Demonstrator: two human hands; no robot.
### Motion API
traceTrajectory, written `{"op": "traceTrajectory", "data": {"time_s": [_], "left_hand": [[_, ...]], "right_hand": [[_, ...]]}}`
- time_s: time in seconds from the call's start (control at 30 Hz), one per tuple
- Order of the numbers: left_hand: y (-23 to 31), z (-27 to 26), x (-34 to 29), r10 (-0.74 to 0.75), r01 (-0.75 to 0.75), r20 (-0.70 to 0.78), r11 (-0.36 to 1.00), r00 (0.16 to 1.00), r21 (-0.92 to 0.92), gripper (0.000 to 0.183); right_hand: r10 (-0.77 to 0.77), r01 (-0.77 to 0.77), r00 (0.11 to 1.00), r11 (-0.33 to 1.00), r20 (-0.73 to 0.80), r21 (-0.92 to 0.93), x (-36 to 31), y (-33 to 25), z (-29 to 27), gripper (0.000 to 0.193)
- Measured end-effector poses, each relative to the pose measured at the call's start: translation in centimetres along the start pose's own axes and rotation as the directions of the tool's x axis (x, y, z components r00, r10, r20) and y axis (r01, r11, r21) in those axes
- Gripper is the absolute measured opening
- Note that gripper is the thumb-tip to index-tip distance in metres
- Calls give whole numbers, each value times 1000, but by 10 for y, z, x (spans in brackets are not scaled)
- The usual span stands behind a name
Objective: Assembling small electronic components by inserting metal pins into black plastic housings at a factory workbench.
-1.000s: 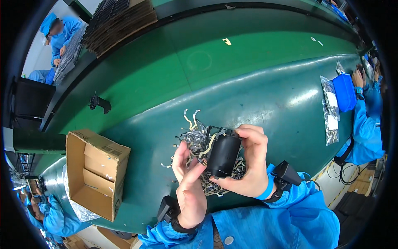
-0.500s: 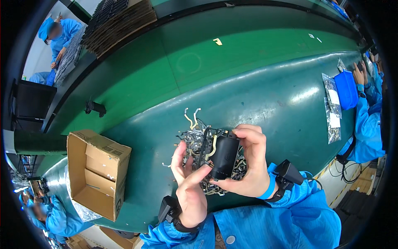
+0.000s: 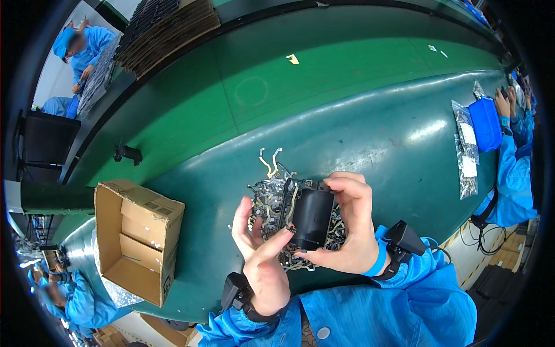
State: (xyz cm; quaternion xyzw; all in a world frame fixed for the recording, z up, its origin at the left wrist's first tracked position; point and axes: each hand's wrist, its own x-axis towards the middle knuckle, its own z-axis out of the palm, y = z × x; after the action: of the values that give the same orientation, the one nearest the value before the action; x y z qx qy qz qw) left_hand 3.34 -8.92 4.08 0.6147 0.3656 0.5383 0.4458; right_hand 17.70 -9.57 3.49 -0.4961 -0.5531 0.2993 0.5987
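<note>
My right hand (image 3: 354, 231) grips a black cylindrical plastic part (image 3: 313, 218), thumb at its lower end and fingers at its upper end. On the part's left side is a flat black edge piece, with a cream flex cable (image 3: 293, 203) running down it. My left hand (image 3: 265, 260) has its fingers spread; its thumb tip touches the small connector (image 3: 291, 228) at the cable's lower end. Beneath both hands lies a tangled pile of small flex cables and connectors (image 3: 265, 194), partly hidden by the hands and the part.
An open cardboard box (image 3: 173, 246) stands to the left on the green table (image 3: 214, 231). Farther off lies another black cylindrical part (image 3: 128, 154). Bagged parts (image 3: 466, 156) and a blue bin (image 3: 485, 124) are at the right, near a co-worker's arm (image 3: 511, 165). Other people sit at the left.
The fingers of my left hand have spread a little farther left from the black part. The cream cable lies closer to the part's left edge. My right hand keeps its grip.
</note>
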Motion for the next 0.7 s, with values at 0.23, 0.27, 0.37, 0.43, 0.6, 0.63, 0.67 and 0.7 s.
{"op": "traceTrajectory", "data": {"time_s": [0.23,0.27,0.37,0.43,0.6,0.63,0.67,0.7], "left_hand": [[0,-3,-1,-26,26,14,999,1000,-34,50],[-1,-3,-2,-24,25,4,998,1000,-54,50],[-9,-11,-3,-13,16,29,997,1000,-80,50],[-9,-9,-1,-5,9,24,990,1000,-138,50],[-9,-10,-3,-121,108,-25,949,992,-296,50],[-9,-12,-2,-122,108,-29,950,992,-294,50],[-8,-13,-1,-81,72,-32,972,996,-222,45],[-7,-15,-2,-44,38,-35,988,998,-147,41]], "right_hand": [[32,-33,999,999,25,34,1,-1,0,86],[31,-33,999,997,32,64,1,-1,0,86],[21,-26,998,994,52,105,1,-2,-1,86],[12,-20,997,992,70,123,2,-1,-2,87],[-2,-4,998,996,70,92,2,4,0,86],[-2,-5,997,996,74,94,2,4,1,86],[-3,-1,997,999,82,54,2,4,2,86],[-2,0,996,1000,92,15,1,3,3,86]]}}
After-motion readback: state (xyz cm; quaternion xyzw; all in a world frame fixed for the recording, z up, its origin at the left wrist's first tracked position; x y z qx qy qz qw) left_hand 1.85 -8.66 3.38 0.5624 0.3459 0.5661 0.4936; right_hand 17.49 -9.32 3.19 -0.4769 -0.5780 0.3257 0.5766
